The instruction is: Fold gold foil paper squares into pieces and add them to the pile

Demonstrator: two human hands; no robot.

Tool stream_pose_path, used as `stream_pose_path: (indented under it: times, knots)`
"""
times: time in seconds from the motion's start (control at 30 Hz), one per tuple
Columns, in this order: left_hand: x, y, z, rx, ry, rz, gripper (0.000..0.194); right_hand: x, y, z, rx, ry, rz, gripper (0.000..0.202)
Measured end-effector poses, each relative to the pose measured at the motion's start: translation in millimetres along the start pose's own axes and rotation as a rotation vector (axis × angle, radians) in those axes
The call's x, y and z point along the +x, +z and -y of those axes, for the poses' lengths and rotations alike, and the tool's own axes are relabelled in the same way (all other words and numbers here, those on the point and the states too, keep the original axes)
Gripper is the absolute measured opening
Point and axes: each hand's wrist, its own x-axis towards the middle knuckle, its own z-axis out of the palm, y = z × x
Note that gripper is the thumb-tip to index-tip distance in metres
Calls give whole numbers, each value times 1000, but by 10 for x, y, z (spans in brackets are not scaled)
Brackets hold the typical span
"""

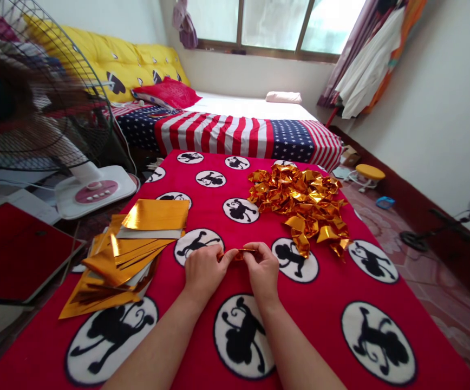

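Between my two hands is a small folded piece of gold foil paper [240,254], low over the red cloth with monkey prints [300,325]. My left hand [206,268] pinches its left end with thumb and fingers. The right end is pinched by my right hand [262,268]. A loose stack of flat gold foil sheets [154,215], some showing pale undersides, lies to the left of my left hand. Beyond my right hand, to the right, is a heap of folded gold foil pieces [300,189].
An electric fan [96,189] stands at the left, beside a dark red panel [19,249]. Past the table's far edge is a bed with a flag-patterned cover [219,132]. A yellow stool [370,172] and a ring-light stand [438,222] are on the right-hand floor.
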Motion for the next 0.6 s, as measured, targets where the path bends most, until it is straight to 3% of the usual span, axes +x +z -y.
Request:
stream_pose_path:
  times: [0.17, 0.3, 0.6]
  knots:
    - [13, 10, 27, -153, 47, -63, 40, 28, 19, -6, -143, -31, -49, 9]
    - [13, 8, 15, -195, 33, -98, 36, 40, 17, 36, -247, -35, 0, 7]
    - [3, -9, -31, -4, -44, -19, 39, 0, 29, 133, -458, -85, -16, 6]
